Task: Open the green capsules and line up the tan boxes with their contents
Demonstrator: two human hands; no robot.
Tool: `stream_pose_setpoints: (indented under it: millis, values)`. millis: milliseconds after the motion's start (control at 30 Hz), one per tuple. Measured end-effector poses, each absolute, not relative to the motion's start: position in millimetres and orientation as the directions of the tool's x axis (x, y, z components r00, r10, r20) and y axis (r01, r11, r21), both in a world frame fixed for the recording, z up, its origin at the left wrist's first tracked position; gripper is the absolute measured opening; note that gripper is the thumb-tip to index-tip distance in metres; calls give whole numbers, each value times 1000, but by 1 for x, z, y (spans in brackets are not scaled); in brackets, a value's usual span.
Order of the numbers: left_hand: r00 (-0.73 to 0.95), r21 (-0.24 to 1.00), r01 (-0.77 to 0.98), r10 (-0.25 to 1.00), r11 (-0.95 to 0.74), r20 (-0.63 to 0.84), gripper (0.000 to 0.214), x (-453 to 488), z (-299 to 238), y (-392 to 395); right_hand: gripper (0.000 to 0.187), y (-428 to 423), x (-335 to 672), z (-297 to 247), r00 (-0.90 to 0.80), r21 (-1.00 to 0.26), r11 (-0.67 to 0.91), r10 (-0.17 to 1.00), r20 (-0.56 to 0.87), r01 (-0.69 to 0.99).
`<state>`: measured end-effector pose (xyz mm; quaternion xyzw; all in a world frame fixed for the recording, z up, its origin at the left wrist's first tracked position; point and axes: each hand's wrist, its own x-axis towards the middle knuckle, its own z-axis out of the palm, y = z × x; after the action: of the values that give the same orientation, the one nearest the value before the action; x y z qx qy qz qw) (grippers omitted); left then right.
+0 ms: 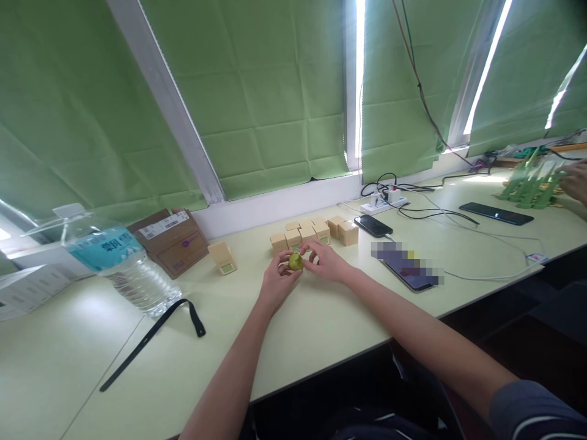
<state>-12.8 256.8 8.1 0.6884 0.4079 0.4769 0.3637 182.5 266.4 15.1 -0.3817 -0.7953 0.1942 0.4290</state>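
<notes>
A small round yellow-green object (296, 262) is held just above the table; its kind is hard to make out, and a notch or darker patch shows on its upper side. My left hand (277, 278) curls its fingers and thumb around it from the left. From the right, my right hand (324, 261) is closed, with its fingertips at the object's edge. Just beyond my hands stand several small cardboard boxes (307, 233) in a cluster. Another small carton (222, 258), with a green-and-white label, stands apart to the left.
A large water bottle (123, 263) and a brown cardboard box (172, 241) are on the left, near a black strap (151, 336). Phones (373, 225) and cables lie to the right, beside a power strip (384, 205). Another person's hand (575, 180) is near green spiky pieces (527, 186).
</notes>
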Motion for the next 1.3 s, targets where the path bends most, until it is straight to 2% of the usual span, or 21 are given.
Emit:
stream_pose_setpoints:
  millis: [233,467,900,1133,1200,1300]
  values:
    - [272,787,365,866,-497,420,45,-13,9,255,6,265,181,15,-405,-607,651,759,510,455]
    - [291,742,420,852,-523,436,44,-12,10,253,5,263,182,18,-416,-579,660,752,512,479]
    - [272,712,475,856,-517,440,41,-9,13,249,4,263,183,23,-363,-592,678,734,574,436]
    - [203,708,508,867,-490,455,47,-14,12,252,6,263,196,29,-232,-686,665,747,623,296]
    - [145,722,499,868,-479,476,45,-17,16,253,7,262,198,29,-315,-741,640,759,570,204]
    - [87,709,537,865,-458,493,27,-25,22,255,3,258,192,27,-587,-809,571,705,398,137]
